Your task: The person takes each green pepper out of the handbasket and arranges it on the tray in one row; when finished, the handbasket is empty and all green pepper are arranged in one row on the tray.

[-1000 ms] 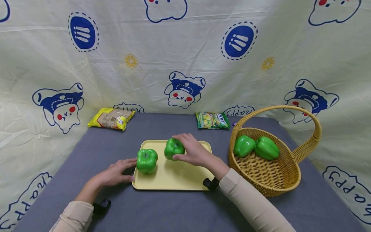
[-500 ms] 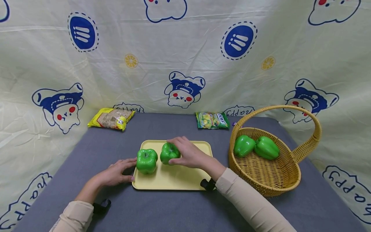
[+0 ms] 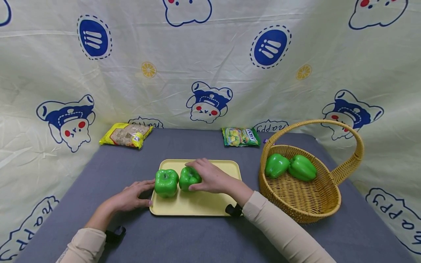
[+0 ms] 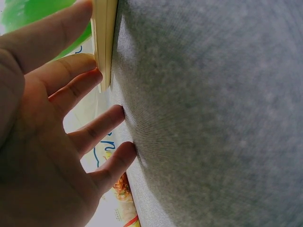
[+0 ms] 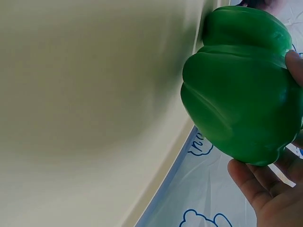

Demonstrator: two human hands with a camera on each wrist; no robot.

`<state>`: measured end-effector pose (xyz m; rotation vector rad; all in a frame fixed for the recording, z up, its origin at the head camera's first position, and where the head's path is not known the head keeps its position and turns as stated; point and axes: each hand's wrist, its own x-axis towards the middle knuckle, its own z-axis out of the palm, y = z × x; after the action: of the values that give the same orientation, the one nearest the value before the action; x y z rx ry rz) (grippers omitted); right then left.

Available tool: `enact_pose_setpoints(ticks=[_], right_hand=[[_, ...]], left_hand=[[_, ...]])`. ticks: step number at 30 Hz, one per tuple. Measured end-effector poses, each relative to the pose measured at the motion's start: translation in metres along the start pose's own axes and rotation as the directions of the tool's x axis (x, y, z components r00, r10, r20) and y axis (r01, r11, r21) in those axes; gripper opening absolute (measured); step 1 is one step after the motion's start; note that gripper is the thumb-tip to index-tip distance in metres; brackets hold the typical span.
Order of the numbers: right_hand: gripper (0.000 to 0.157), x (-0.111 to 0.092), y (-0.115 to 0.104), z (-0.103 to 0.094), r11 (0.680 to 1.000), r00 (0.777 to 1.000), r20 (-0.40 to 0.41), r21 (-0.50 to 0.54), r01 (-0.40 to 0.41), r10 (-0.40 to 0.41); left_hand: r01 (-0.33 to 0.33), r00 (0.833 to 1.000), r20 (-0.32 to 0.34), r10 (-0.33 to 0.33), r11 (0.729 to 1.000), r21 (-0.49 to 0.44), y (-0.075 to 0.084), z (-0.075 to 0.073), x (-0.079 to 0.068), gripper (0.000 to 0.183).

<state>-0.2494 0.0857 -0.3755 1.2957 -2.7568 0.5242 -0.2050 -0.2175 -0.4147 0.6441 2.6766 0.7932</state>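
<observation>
Pepper in the grip: a glossy green, blocky bell pepper (image 3: 189, 178) with deep lobes, low over or on the tray; from here I can't tell whether its base touches down.
Feel of it: I'd judge it light and stiff, with a slick skin that could slide under dry fingertips; the hard shine makes me suspect moulded plastic, so bruising seems a small worry.
Where to hold: across the widest lobes, thumb opposite fingers, using the grooves to stop it rolling.
Right hand (image 3: 212, 178): thumb and fingers pinch that pepper by its sides.
Neighbour: a squarish, shiny green bell pepper (image 3: 166, 182), upright just to the left, stem dimple up.
Tray: a pale yellow, shallow rectangular one (image 3: 204, 205) beneath the pair.
Left hand (image 3: 133, 196): fingers spread, pinching nothing, fingertips at the tray's left edge.
Basket: woven tan wicker with a tall hooped handle (image 3: 357, 146), to the right, two smooth green peppers (image 3: 303, 168) lying inside.
Worktop: covered in grey-blue cloth (image 3: 184, 239), a yellow plastic packet (image 3: 126, 134) and a green one (image 3: 241, 137) near the back.
</observation>
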Motion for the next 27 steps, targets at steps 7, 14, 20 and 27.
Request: enact_pose_setpoints(ticks=[7,14,20,27], right_hand=[[0.071,0.0004,-0.0019,0.0004,1.000,0.999,0.047,-0.015,0.015,-0.015],[0.071,0.0000,-0.0032,0.0001,1.000,0.996,0.088,-0.007,0.011,-0.010],[0.071,0.0002,-0.0037,0.0004,1.000,0.995,0.098,-0.013,0.021,-0.020],[0.071,0.0004,-0.0048,0.0011,0.999,0.995,0.090,-0.010,0.038,-0.037]], left_hand=[[-0.010,1.000,0.001,0.010,1.000,0.012,0.0010,-0.0003,-0.0008,0.067],[-0.001,1.000,0.004,0.001,1.000,0.010,0.0011,-0.0009,0.0000,0.067],[-0.007,1.000,0.006,0.007,1.000,0.007,0.0015,-0.0006,-0.0007,0.067],[-0.009,1.000,-0.003,0.009,1.000,0.014,0.0020,-0.0005,-0.0006,0.065]])
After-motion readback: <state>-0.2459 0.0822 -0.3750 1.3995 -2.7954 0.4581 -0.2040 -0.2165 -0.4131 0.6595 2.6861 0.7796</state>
